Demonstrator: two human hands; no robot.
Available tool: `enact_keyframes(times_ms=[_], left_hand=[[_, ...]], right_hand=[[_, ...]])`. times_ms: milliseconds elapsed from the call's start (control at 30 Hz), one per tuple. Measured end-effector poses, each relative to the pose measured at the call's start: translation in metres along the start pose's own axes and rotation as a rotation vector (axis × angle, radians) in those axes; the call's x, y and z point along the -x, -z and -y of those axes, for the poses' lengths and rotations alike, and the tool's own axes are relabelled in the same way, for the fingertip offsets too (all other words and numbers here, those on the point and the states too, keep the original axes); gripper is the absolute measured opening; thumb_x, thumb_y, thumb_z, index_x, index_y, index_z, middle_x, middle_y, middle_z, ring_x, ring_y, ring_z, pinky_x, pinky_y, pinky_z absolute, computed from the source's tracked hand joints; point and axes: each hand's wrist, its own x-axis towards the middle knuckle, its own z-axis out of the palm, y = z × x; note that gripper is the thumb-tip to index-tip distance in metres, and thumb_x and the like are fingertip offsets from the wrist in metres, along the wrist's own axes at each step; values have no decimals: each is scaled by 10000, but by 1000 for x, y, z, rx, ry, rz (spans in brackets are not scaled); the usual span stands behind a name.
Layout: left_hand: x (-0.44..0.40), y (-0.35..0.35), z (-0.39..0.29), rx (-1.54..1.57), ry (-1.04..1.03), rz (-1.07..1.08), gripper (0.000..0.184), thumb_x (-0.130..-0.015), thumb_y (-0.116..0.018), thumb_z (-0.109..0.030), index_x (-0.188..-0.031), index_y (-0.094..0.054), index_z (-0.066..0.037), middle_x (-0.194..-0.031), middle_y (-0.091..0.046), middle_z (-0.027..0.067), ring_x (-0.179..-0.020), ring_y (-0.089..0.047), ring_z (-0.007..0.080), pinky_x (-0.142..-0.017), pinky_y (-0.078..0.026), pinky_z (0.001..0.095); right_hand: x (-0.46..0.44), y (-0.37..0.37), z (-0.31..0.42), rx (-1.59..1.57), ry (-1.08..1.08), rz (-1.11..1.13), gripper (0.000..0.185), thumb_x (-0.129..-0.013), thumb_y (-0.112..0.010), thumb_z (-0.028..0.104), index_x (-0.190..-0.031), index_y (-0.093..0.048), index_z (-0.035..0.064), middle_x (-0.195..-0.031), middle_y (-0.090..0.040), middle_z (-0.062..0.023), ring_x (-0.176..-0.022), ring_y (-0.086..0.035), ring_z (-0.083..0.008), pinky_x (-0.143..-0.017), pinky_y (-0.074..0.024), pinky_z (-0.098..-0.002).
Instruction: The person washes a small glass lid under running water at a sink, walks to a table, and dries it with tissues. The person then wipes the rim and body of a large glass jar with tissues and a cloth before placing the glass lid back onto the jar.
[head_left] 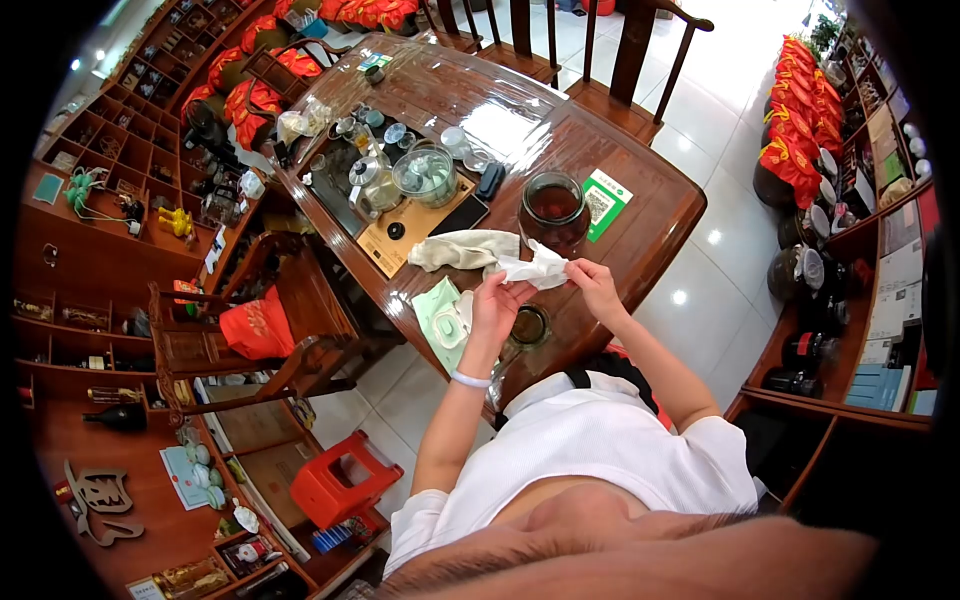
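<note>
Head: LH (497, 308) & RH (597, 288) hold wht wipe (540, 268)

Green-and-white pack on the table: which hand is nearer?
Left. The left hand is just right of the green-and-white pack in view; the right hand is farther right, across the white sheet.

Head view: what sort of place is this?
Probably a shop, perhaps for tea or liquor: a QR-code card lies near a glass pot on the table, and jars with red covers stand in a row on the right.
</note>
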Motion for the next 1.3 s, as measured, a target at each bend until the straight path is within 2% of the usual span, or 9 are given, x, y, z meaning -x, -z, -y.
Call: enact_keyframes(times_ms=[100, 333, 500, 800, 1000, 1067, 1133, 1200, 1300], left_hand=[[3, -16, 1, -64, 28, -158, 167, -833, -467, -192, -813, -538, -42, -865, -605, 104, -890, -579, 264, -816, -445, 411], [-13, -3, 16, -80, 58, -133, 222, -837, -482, -218, -926, -554, -27, -829, -590, 50, -814, -570, 211, -795, -446, 381], [-10, -25, 18, -249, -19, -96, 134, -750, -598, -44, -875, -554, -25, -813, -588, 42, -730, -560, 117, -688, -459, 248], [-24, -13, 28, -864, -122, -102, 178, -721, -586, 24, -899, -596, 25, -857, -583, 41, -732, -550, 98, -669, -441, 207], [-41, -16, 36, -971, -428, -6, 55, -789, -549, -42, -831, -566, -11, -840, -568, 9, -762, -518, 68, -670, -404, 180], [-42, -19, 40, -845, -243, -76, 94, -796, -543, -54, -882, -549, -16, -803, -561, 3, -720, -508, 65, -618, -395, 184], [-50, -15, 48, -808, -254, -112, 91, -802, -540, -63, -882, -532, -20, -770, -562, 13, -662, -503, 72, -565, -387, 195], [-61, -13, 49, -685, -274, -133, 115, -784, -565, -52, -886, -526, -17, -761, -568, 30, -659, -515, 90, -618, -430, 205], [-82, -1, 31, -1018, -515, -264, 299, -706, -654, -64, -956, -501, 0, -903, -559, 73, -830, -536, 148, -714, -446, 253]], right_hand=[[3, 4, -2, -19, 21, -155, 173, -833, -526, 146, -907, -589, 3, -786, -562, -24, -655, -504, -77, -617, -408, -205], [11, 4, 29, 415, 573, -2, 269, -767, -590, 84, -1027, -547, 31, -1010, -517, -55, -817, -541, -132, -705, -436, -237], [9, 7, 1, -128, 46, 184, 490, -753, -599, 43, -1197, -393, 42, -901, -537, -41, -812, -519, -86, -691, -430, -226], [1, 32, 7, -172, 45, 0, 335, -728, -649, 113, -1044, -569, 38, -856, -550, -25, -786, -523, -129, -711, -422, -245], [-2, 56, -7, 542, 103, 167, 389, -630, -725, 169, -961, -587, 20, -838, -524, -62, -837, -524, -192, -728, -418, -280], [-6, 62, -18, 525, 328, 90, 317, -662, -701, 152, -921, -587, 7, -824, -555, -55, -804, -539, -182, -707, -425, -270], [-14, 63, -5, -67, -254, 95, 228, -700, -666, 120, -880, -584, 6, -804, -577, -40, -769, -547, -153, -681, -429, -251], [-31, 76, -21, -242, -305, 4, 201, -744, -596, 84, -930, -564, 16, -829, -588, -41, -791, -555, -127, -661, -435, -243], [-67, 96, -14, 25, -99, -265, 259, -741, -547, 59, -997, -550, 16, -873, -599, -75, -840, -570, -165, -704, -449, -274]])
